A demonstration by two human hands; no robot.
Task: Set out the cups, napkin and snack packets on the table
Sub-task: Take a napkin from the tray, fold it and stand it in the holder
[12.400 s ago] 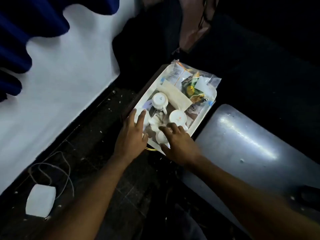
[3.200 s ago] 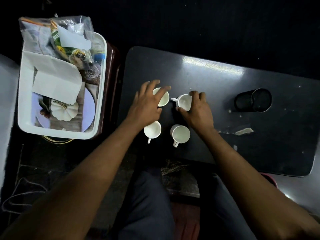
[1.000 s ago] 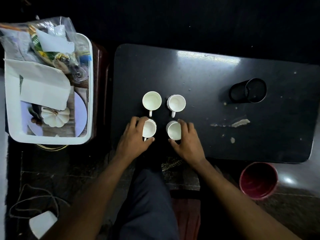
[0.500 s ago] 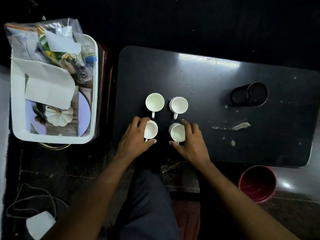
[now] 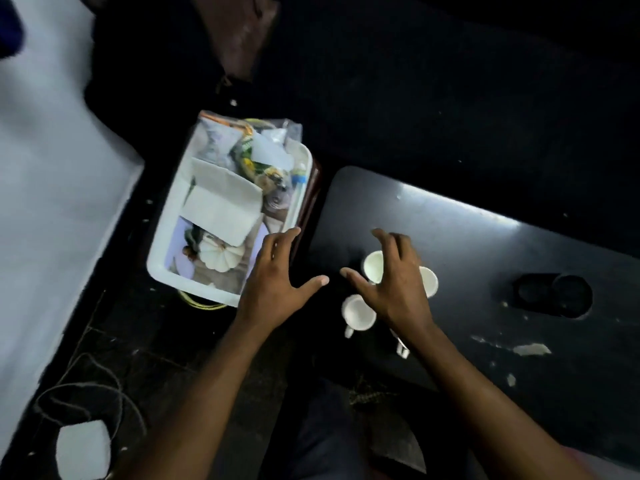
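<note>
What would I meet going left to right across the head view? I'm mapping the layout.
Small white box with a cord on the floor → white plastic tray → left hand → right hand → dark cylindrical holder lying on the black table.

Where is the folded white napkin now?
The napkin lies in the white tray left of the table, between the snack packets and a white pumpkin.

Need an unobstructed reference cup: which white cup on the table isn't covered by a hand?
The near-left cup, handle toward the person. Its whole rim shows; the right hand overlaps the others.
</note>
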